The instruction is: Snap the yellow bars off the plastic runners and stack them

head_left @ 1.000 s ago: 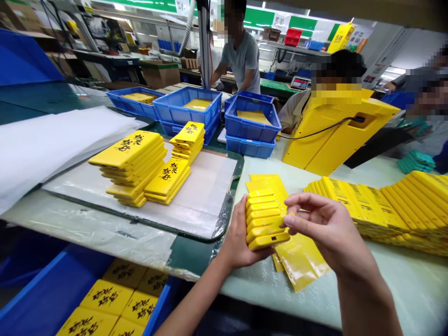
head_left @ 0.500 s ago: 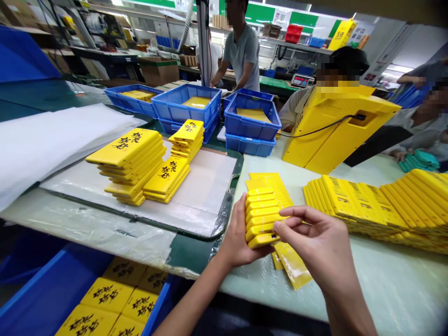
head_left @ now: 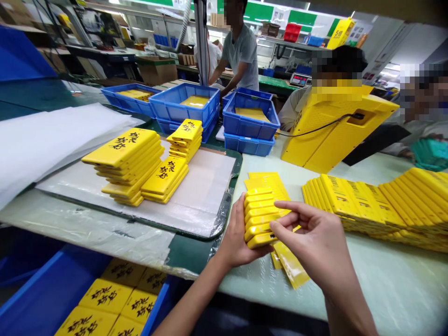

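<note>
My left hand [head_left: 235,238] grips a fanned stack of several yellow power banks [head_left: 258,215], holding it upright from the left side just above the table. My right hand [head_left: 311,242] comes in from the right with its fingers curled onto the front edge of the stack, thumb and forefinger pressing the lowest units. Under my right hand lie yellow plastic sleeves [head_left: 290,266], flat on the table.
A long row of yellow units [head_left: 378,205] leans along the table to the right. On the left, printed yellow stacks [head_left: 129,158] sit on a tray [head_left: 224,219]. Blue bins [head_left: 250,121], a yellow machine [head_left: 332,130] and other people are behind. A blue crate [head_left: 112,298] holds more units below.
My right hand has moved left and down onto the stack's front edge. The yellow sleeves under it are now more covered. The left hand keeps the stack in the same place.
</note>
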Action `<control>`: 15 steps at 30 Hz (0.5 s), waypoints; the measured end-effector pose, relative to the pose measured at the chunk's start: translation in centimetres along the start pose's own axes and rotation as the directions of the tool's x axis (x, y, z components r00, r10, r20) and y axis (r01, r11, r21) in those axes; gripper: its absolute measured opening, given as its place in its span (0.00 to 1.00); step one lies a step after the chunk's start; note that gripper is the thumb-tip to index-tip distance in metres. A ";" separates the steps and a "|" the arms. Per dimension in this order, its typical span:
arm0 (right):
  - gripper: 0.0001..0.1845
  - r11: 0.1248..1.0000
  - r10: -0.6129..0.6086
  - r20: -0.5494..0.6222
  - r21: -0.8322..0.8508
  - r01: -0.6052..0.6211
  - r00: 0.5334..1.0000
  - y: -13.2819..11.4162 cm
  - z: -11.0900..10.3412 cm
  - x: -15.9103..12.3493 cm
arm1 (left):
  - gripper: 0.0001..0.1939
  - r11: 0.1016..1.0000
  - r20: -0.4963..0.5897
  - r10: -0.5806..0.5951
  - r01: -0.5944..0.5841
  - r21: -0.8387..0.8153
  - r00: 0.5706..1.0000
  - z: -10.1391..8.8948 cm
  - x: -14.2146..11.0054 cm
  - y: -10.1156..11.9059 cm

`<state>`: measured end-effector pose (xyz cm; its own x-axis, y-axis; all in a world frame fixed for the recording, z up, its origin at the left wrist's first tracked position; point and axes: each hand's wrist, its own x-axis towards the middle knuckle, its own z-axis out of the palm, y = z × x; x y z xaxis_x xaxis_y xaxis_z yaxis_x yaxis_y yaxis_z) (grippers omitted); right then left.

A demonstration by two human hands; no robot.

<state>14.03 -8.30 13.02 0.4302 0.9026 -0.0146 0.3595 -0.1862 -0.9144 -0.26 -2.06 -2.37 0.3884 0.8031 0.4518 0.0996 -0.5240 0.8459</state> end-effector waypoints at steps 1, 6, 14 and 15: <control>0.25 1.000 0.005 0.004 -0.002 -0.005 1.000 0.0 0.0 0.0 | 0.77 1.000 0.001 -0.002 0.002 0.002 1.000 0.0 0.0 0.0; 0.26 0.998 0.022 0.025 -0.060 -0.020 0.999 -0.2 -0.1 0.6 | 0.75 1.000 -0.002 0.005 -0.005 0.004 1.000 -0.1 0.1 0.0; 0.42 0.930 0.019 0.251 -0.360 0.075 0.968 -1.2 -2.0 3.4 | 0.72 1.000 0.010 0.024 -0.024 0.008 1.000 -0.3 0.2 0.2; 0.45 0.935 0.024 0.280 -0.345 0.078 0.960 -0.9 -2.2 3.6 | 0.72 1.000 0.006 0.024 -0.024 0.012 1.000 -0.3 0.3 0.2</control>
<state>17.09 -5.74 14.69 0.1893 0.9705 -0.1491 0.6556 -0.2379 -0.7166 -0.42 -1.88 -1.98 0.3959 0.7885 0.4707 0.1014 -0.5469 0.8310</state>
